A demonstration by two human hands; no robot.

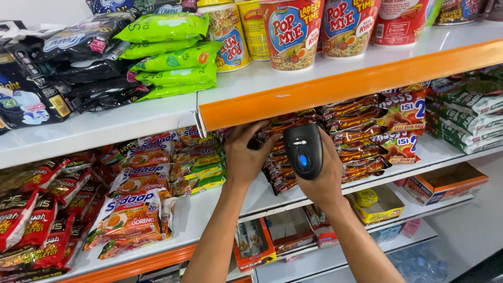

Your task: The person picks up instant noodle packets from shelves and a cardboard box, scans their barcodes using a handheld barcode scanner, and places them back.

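Note:
My right hand [327, 178] grips a black handheld scanner [304, 151] with a glowing blue button, its head aimed at a stack of dark brown noodle packets [276, 169] on the middle shelf. My left hand [245, 154] reaches under the orange shelf edge [335, 86] and holds the top packets of that stack, fingers curled over them. Both forearms rise from the bottom of the view. The far ends of the packets are hidden behind the hands and the shelf edge.
Green packets [170, 55], black pouches [57, 63] and noodle cups [291, 31] fill the top shelf. More noodle packets lie left [133, 209] and right [367, 136] on the middle shelf. Open cartons [445, 183] sit on lower shelves.

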